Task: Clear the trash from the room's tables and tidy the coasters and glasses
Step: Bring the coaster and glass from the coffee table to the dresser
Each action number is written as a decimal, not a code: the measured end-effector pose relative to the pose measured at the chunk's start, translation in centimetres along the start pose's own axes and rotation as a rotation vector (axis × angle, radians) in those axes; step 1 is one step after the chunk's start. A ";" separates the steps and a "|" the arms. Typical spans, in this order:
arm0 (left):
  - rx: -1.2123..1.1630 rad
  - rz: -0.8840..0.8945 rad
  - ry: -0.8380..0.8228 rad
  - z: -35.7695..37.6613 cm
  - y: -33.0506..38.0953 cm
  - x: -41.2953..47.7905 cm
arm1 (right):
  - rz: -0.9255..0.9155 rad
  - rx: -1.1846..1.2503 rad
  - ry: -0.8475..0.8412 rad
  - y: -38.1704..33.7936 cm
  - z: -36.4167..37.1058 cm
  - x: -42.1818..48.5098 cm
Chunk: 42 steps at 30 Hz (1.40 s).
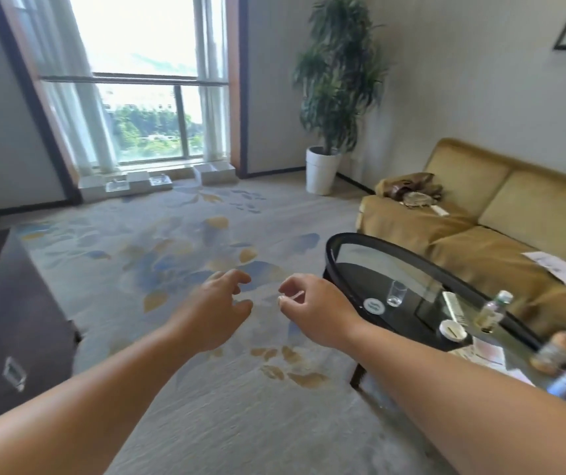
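Clear glass point(396, 293) upright beside round white coaster point(374, 305); left hand point(221, 305), right hand point(312, 303) loosely curled, empty.

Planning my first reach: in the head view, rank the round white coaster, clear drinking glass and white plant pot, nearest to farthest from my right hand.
From the right hand:
1. Round white coaster, just to its right.
2. Clear drinking glass, just beyond the coaster.
3. White plant pot, far across the room.
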State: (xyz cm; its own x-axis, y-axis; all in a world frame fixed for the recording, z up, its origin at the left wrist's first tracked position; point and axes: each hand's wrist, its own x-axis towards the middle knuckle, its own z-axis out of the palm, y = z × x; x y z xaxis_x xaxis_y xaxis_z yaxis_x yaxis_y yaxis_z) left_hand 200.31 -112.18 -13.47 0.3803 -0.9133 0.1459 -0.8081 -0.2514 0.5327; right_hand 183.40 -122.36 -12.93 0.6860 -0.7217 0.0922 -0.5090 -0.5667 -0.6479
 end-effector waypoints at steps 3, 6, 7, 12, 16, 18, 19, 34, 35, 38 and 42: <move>-0.003 0.083 -0.044 0.8 0.0 3.7 | 0.070 -0.009 0.065 1.3 -0.6 1.6; -0.022 0.113 -0.107 2.2 0.0 7.0 | 0.130 -0.023 0.086 3.2 -0.6 2.8; -0.020 0.116 -0.121 2.6 0.1 7.7 | 0.142 -0.026 0.083 3.8 -0.7 2.9; -0.045 0.191 -0.180 6.0 2.1 13.8 | 0.223 -0.032 0.164 7.8 -3.0 5.4; -0.062 0.235 -0.226 10.2 4.7 18.3 | 0.261 -0.043 0.194 12.6 -5.3 7.6; -0.062 0.242 -0.256 12.1 6.1 20.4 | 0.286 -0.040 0.214 15.0 -6.9 9.0; -0.058 0.250 -0.268 13.0 6.8 21.6 | 0.301 -0.035 0.217 16.2 -7.6 9.7; -0.055 0.360 -0.421 22.6 12.9 37.5 | 0.523 0.017 0.349 30.2 -13.2 17.0; -0.056 0.369 -0.445 23.5 13.0 38.6 | 0.542 0.017 0.355 30.9 -13.2 17.5; -0.066 0.405 -0.509 26.0 13.3 42.3 | 0.619 0.023 0.398 32.9 -13.4 19.3; -0.083 0.484 -0.599 28.3 13.7 47.2 | 0.711 0.010 0.444 34.7 -14.3 22.3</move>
State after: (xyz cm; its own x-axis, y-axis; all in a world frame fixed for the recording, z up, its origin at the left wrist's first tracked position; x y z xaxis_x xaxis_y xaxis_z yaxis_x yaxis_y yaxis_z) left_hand 194.42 -167.84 -22.88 -0.3339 -0.9388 -0.0847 -0.7771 0.2233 0.5885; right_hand 173.58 -163.77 -22.60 -0.0659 -0.9964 -0.0532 -0.7371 0.0845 -0.6705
